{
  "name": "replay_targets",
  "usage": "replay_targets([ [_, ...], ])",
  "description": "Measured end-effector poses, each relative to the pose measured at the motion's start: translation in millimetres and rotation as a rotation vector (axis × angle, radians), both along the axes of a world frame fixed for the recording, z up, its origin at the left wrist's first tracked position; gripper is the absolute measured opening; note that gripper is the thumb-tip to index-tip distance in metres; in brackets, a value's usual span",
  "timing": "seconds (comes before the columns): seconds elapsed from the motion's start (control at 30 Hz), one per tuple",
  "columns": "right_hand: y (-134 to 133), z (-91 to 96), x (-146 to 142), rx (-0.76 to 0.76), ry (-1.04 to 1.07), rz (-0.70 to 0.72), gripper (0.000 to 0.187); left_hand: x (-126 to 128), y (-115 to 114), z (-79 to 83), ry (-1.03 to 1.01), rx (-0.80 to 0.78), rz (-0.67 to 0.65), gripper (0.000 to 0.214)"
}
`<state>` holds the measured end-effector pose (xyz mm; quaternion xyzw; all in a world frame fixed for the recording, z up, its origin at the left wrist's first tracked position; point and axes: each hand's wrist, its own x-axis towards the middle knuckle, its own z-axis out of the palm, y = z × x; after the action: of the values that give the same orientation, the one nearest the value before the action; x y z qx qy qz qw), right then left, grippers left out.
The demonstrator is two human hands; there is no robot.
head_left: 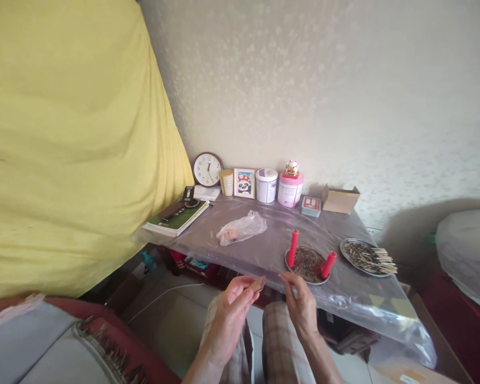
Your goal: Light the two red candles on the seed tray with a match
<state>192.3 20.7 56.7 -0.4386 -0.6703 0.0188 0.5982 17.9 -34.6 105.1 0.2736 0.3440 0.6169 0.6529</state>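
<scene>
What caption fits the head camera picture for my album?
Left hand holds a small brown piece, right hand pinched nearby, close to two red candles, one tall, one short.

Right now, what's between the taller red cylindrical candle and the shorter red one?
In the head view, dark loose bits, too small to identify, lie on the round metal plate between the taller candle and the shorter candle.

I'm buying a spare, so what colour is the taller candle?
The taller candle is red, in the head view.
</scene>
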Motion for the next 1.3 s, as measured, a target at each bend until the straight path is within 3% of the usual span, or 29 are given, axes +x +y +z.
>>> replay_targets([
  [0.1, 6.1, -3.0, 7.8, -0.038, 0.082, -0.047, 0.014, -3.6, 0.4, -4.8, 0.008, -0.009, 0.009, 0.034],
  [0.27, -5.3, 9.2, 6.6, -0.081, 0.178, -0.022, 0.014, -2.4, 3.1, -16.1, 0.01, -0.039, 0.021, 0.036],
  [0.63, -4.1, 15.9, 1.4, -0.34, 0.59, 0.046, 0.026, -9.5, -1.2, -14.5, 0.014, -0.057, 0.028, 0.037],
  [0.9, -7.4, 34.5, 1.4, -0.342, 0.624, 0.019, 0.028, -12.0, -6.7, -19.4, 0.012, -0.082, 0.042, 0.039],
  [1.3, -1.9, 43.9, 8.3, -0.3, 0.698, 0.01, 0.028, -13.5, -8.6, -25.7, -0.007, -0.081, 0.048, 0.035],
])
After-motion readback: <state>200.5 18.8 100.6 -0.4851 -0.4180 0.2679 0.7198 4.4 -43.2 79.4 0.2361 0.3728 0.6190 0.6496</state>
